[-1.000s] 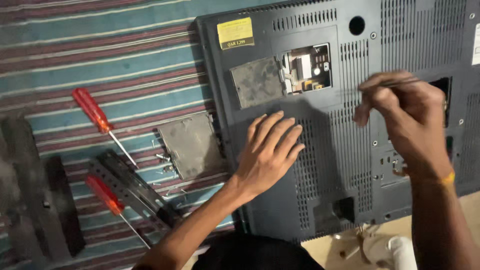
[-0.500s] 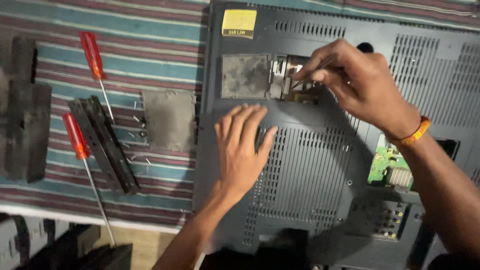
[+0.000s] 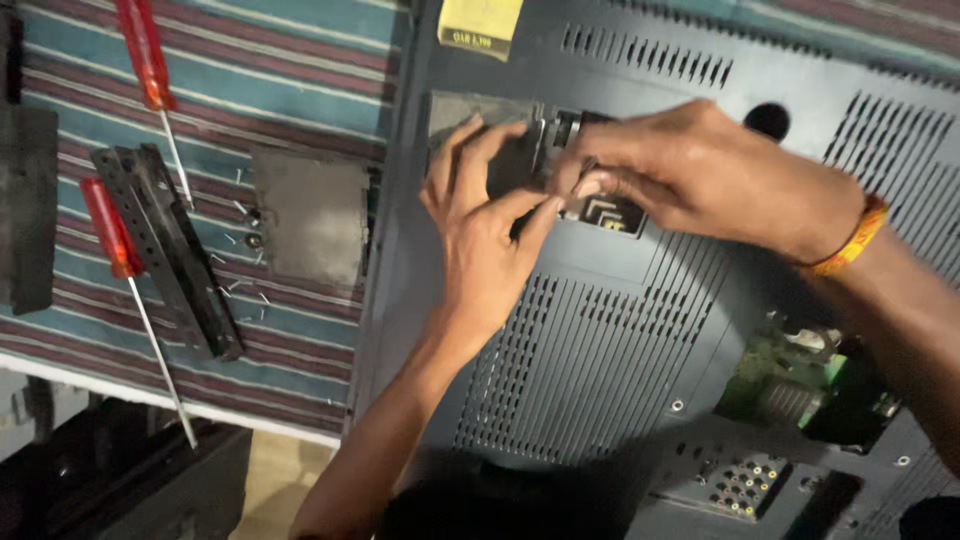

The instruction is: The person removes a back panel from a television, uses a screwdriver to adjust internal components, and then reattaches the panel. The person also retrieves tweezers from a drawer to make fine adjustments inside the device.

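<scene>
Both hands meet at a small opening (image 3: 590,205) in the TV's grey back panel (image 3: 600,340). The right hand (image 3: 700,175) has its fingers pinched together there; the left hand (image 3: 490,230) rests flat, fingers apart, beside it. Two red screwdrivers (image 3: 110,225) lie left on the striped cloth (image 3: 250,80).

Two red-handled screwdrivers (image 3: 145,60) (image 3: 110,225), one grey back panel (image 3: 600,380) (vented), one perforated black bracket (image 3: 170,250).
</scene>
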